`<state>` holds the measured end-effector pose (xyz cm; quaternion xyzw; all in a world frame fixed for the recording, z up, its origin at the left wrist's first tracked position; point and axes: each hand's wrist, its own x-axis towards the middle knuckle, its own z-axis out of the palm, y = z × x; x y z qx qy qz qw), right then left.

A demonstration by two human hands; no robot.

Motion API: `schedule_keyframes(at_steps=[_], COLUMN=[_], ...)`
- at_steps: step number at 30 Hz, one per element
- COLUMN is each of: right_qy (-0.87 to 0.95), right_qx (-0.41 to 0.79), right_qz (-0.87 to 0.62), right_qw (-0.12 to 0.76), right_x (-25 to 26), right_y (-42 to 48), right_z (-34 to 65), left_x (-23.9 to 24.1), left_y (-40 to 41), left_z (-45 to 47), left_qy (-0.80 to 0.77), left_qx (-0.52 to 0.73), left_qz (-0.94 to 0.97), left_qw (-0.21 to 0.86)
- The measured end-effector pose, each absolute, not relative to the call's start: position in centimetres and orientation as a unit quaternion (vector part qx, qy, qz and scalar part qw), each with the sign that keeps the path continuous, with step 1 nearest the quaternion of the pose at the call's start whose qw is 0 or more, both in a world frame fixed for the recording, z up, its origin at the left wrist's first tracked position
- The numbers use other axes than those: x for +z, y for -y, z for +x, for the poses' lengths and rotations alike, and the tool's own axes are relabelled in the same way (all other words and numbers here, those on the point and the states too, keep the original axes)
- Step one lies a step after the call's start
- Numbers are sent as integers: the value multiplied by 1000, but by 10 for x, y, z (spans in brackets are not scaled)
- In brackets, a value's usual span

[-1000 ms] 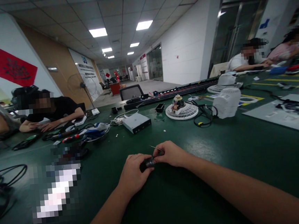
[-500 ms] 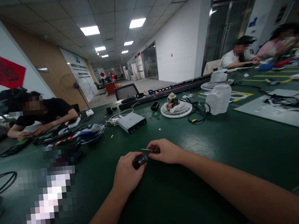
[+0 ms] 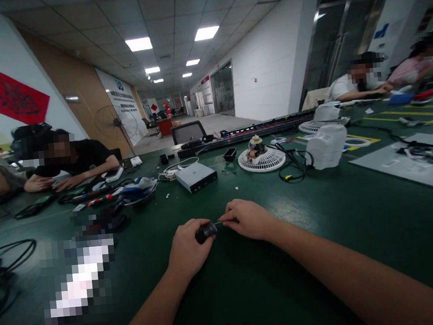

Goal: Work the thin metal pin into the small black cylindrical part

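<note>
Above the green tabletop, my left hand (image 3: 188,247) is closed around a short dark cylindrical part (image 3: 206,231), its end facing right. Between the fingertips of my right hand (image 3: 246,219) is a small screwdriver (image 3: 219,223), pinched so that its thin metal shaft points left. The shaft reaches the right end of the cylinder; whether it goes inside I cannot tell. My fingers hide most of the screwdriver's handle.
Beyond my hands lie a silver box-shaped drive (image 3: 196,176), a small black tray (image 3: 230,154), a white fan grille with a motor (image 3: 261,157) and a white housing (image 3: 327,146). A grey board (image 3: 409,158) lies right. A person (image 3: 72,165) leans on the table at left.
My right hand has turned the screwdriver and brought its shaft from above the cylinder down to the cylinder's right end. My left hand keeps its hold. The whole view has shifted slightly.
</note>
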<state>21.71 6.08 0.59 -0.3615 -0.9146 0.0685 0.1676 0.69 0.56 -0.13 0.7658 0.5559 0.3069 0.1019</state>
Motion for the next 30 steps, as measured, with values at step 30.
schedule_keyframes(at_steps=[30], right_qy=[857], right_qx=[157], right_qz=[-465], right_qw=[157], right_x=[15], right_y=[-50], right_z=[209], left_x=[-11], left_y=[-10], left_z=[3], left_qy=[-582], left_qx=[339], left_qz=[734], left_qw=[86])
